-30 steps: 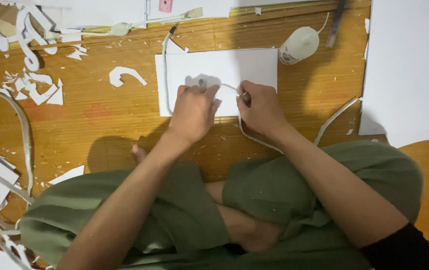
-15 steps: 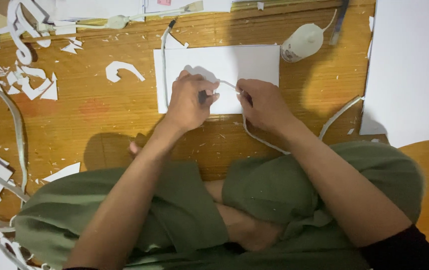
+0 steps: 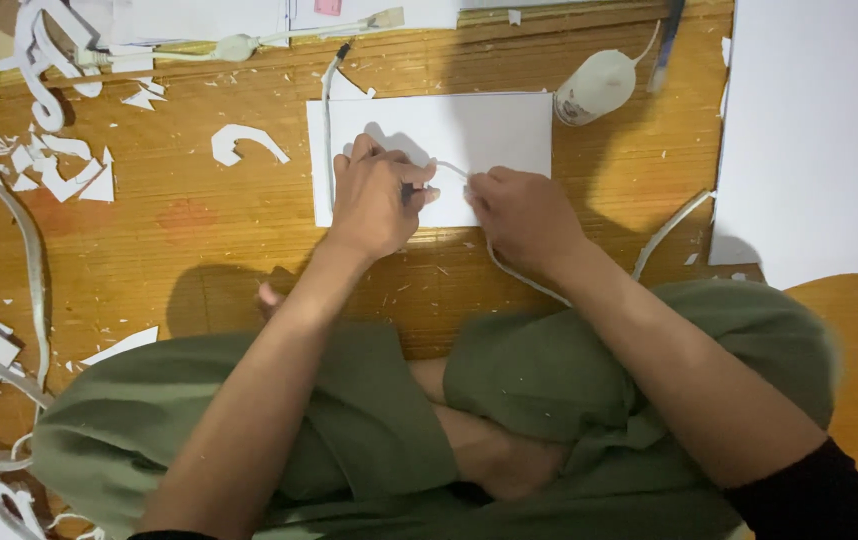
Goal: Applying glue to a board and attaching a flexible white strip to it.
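Hands, two of them, meet over one white rectangular sheet (image 3: 469, 135) lying on the wooden floor (image 3: 189, 220), with one white glue bottle (image 3: 594, 88) tipped over just beyond it. Left hand (image 3: 374, 200) is curled around a small dark tool (image 3: 409, 190), knuckles up. Right hand (image 3: 524, 215) pinches one thin white strip (image 3: 519, 278) trailing toward the knee.

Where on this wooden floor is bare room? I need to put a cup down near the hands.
Bare wood lies left of the white rectangular sheet, below the curved white offcut. A narrower patch sits between the sheet and the big white board, below the white bottle. The top left corner, with its white paper scraps, is crowded.
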